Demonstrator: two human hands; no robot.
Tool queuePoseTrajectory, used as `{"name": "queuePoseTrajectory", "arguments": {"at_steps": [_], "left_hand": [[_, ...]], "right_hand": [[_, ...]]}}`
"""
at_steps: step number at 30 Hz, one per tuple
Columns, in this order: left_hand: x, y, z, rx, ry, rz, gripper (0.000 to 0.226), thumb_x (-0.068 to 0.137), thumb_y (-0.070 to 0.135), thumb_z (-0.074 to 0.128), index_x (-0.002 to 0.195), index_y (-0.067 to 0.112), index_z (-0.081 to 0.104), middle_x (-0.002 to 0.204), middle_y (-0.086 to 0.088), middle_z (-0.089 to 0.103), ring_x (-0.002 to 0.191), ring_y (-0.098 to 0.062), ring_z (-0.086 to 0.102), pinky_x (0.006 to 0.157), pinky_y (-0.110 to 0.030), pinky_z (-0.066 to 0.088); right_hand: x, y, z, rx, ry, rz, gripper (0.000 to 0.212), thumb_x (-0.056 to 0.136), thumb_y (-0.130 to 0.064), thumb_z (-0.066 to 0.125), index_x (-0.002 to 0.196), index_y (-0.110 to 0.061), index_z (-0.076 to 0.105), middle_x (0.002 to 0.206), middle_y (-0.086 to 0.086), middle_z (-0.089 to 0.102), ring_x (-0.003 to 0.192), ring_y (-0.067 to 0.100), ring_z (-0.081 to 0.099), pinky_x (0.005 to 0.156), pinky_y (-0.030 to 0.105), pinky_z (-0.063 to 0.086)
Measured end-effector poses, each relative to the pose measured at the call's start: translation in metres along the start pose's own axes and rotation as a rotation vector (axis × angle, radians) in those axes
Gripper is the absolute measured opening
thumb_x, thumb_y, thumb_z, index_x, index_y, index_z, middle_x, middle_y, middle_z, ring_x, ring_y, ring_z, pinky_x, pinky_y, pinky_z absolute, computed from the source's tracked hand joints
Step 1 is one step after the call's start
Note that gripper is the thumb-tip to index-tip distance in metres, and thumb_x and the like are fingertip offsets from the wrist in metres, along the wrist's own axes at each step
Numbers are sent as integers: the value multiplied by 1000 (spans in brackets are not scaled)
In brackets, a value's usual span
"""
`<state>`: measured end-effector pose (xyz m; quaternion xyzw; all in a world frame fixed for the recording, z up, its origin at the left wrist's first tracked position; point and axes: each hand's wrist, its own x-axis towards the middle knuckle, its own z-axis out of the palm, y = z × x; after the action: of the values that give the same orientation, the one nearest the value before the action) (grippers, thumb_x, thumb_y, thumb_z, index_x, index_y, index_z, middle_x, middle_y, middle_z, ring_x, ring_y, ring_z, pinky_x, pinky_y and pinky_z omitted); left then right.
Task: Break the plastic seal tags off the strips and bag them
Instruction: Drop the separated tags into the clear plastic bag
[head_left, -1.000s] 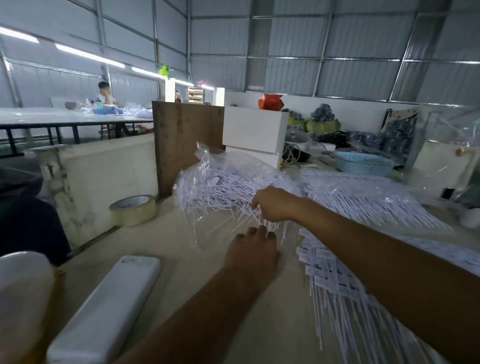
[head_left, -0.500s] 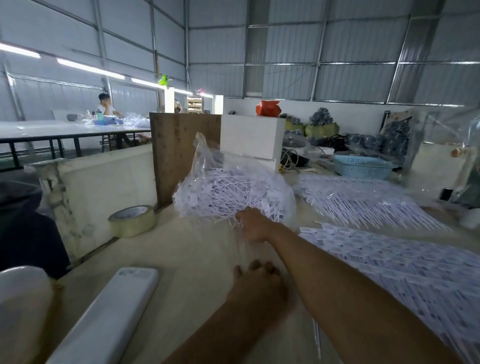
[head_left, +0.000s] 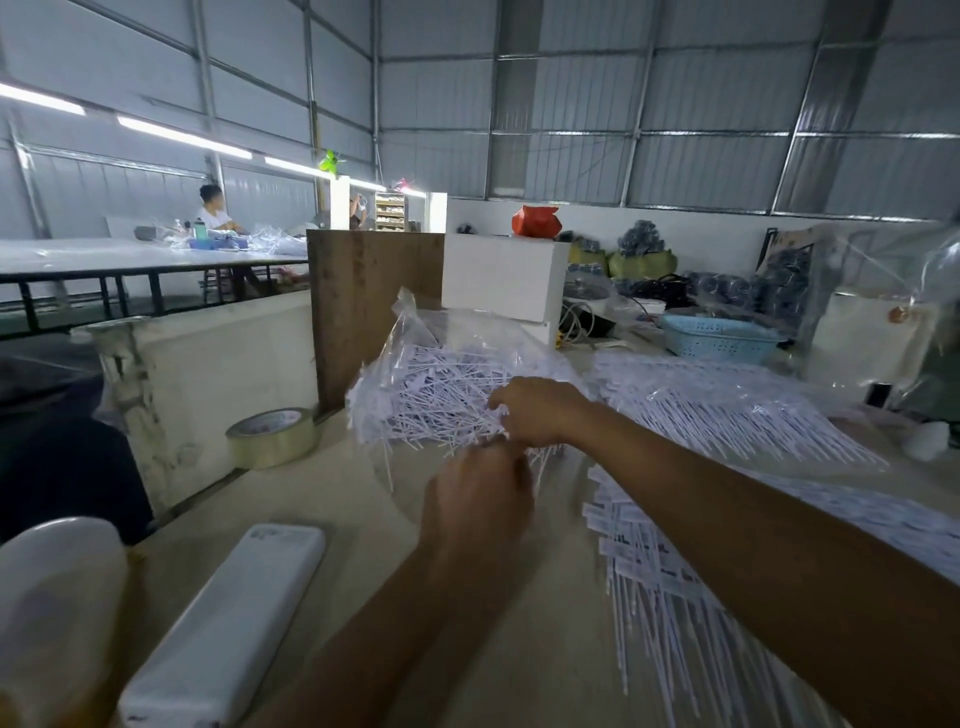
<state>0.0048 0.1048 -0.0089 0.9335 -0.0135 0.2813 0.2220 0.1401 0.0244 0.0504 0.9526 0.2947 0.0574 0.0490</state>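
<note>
On the bench (head_left: 322, 499), a clear bag (head_left: 441, 384) of white seal tags sits mid-scene. The right hand (head_left: 537, 410), fingers curled, grips its near edge; the left hand (head_left: 475, 499), blurred just nearer, grip unclear. Tag strips (head_left: 654, 566) lie right.

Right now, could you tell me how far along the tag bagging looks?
Done: the clear bag already holds a heap of loose white tags. In hand: the right hand grips tags at the bag's mouth, and the blurred left hand reaches up just below it. Left: unbroken strips beside the bag, and more strips under the right forearm.
</note>
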Motion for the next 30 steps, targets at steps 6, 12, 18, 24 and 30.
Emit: {"name": "queuePoseTrajectory", "arguments": {"at_steps": [6,12,18,24,30], "left_hand": [[47,-70,-4,-244,176,-302,62,93,5,51,150,25,38,156,-12,34,122,-23,53,94,-46,52],[63,-90,-14,-309,546,-370,80,86,-7,55,154,25,29,164,-8,14,137,-32,42,90,-46,54],[40,-30,21,-332,338,-128,39,92,1,52,122,23,65,106,-8,74,85,-18,69,76,-31,54],[15,53,56,-134,-9,552,29,95,15,50,117,25,67,108,4,70,89,-17,67,75,-34,57],[-6,68,88,57,11,683,28,90,24,58,116,20,68,107,-2,68,94,-25,66,72,-36,57]], "right_hand": [[-30,46,-2,-205,27,253,68,100,-28,50,158,-31,14,166,8,-10,150,41,2,113,71,15],[-60,82,-16,329,373,245,89,100,-23,53,155,-37,-15,160,7,-34,97,32,65,56,31,48],[-110,85,-22,267,573,242,61,102,-25,47,155,-33,19,161,4,22,118,28,58,88,44,51],[-226,119,15,213,502,247,19,100,-26,53,111,-26,69,103,-5,74,80,12,64,71,27,48],[-321,166,54,137,402,338,20,94,-13,64,111,-19,73,104,1,73,93,23,66,77,34,52]]}}
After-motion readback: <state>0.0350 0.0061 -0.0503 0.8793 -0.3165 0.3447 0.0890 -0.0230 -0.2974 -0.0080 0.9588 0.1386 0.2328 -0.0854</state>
